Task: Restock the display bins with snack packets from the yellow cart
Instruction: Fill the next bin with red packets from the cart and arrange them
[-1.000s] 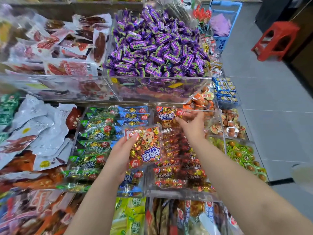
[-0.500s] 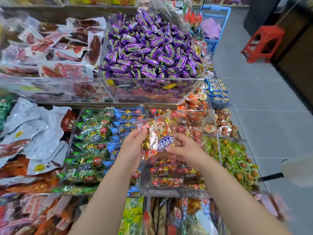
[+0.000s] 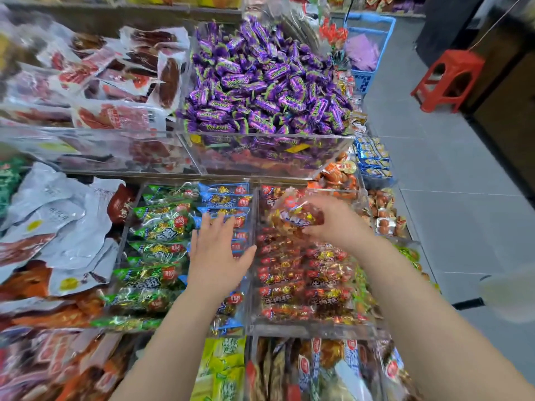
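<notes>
1. Now the right grip (image 3: 333, 224) reaches forward on an outstretched forearm. Its fingers curl over the right end of a red snack packet (image 3: 292, 212) and grasp it.
2. The packet tilts just left of that grip. It is in the air above the far end of the clear bin (image 3: 289, 331) that holds the red packets (image 3: 304, 273).
3. The left grip (image 3: 214, 250) is released and holds nothing. Its palm faces down, the fingers are straight and spread, and the thumb points toward the right grip. It is over the blue packets (image 3: 225, 198); whether it touches them cannot be told.
4. Half a second ago both grips held the packet between them, nearer the body. Since then the left has let go and moved aside, and the right alone has carried the packet farther out.
5. The red packets below the right grip bear a blue band with white characters that look like 牛肉粒.
6. The green packets (image 3: 156, 227) left of the left grip carry round red labels too small to read.
7. The purple candies (image 3: 266, 91) beyond both grips show green lettering that starts with K; the rest is blurred.
</notes>
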